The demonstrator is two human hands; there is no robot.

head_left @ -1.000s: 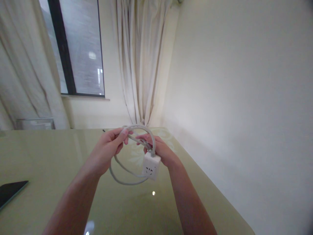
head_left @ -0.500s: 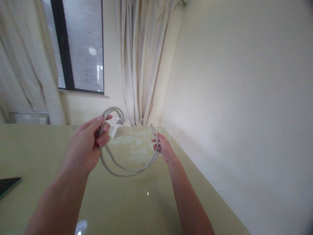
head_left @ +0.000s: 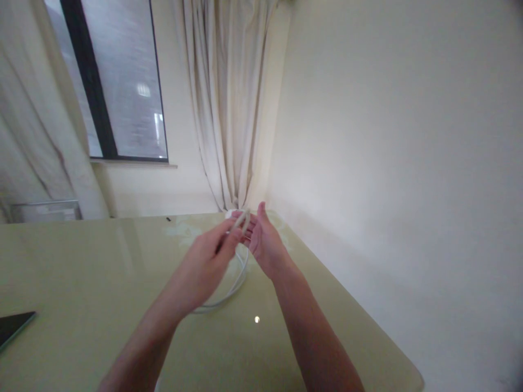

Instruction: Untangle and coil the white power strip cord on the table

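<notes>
My left hand (head_left: 206,264) and my right hand (head_left: 263,242) meet above the far part of the table, close to the corner by the curtain. Both pinch a grey-white power cable (head_left: 237,280). The cable hangs in a loop below the hands and reaches down toward the tabletop. Its white cube socket is hidden behind my fingers, with only a pale bit showing at the fingertips. My left fingers are closed on the cable strands. My right palm faces left, with its fingers against the same strands.
The glossy yellow-green table (head_left: 102,283) ends at a rounded corner on the right, beside a bare wall. A dark phone or tablet (head_left: 14,326) lies at the left edge. Behind the table are a window (head_left: 118,81) and cream curtains (head_left: 229,103).
The hands were spread apart with the cable stretched between them and the cube socket up by my left hand. They have come together, and the loop hangs shorter beneath them.
</notes>
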